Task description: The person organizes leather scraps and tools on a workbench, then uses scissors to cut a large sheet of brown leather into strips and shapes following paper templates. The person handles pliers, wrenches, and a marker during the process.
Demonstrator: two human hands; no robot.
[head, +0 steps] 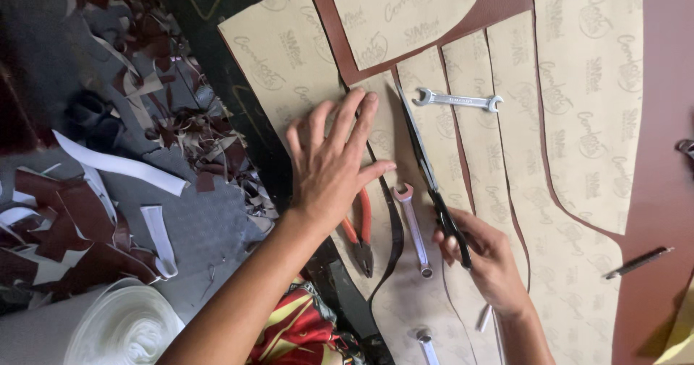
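Scissors, long, dark and steel-bladed, sit in my right hand, whose grip is clamped round the handles; the blades point up and away from me, their long axis following the edge of the beige printed pattern strip on the brown leather sheet. My left hand lies just left of the blades, fingers spread flat, pressing that strip to the tabletop. Between my hands lie red-handled pliers and a small steel spanner; another silver spanner rests beyond the scissor tips.
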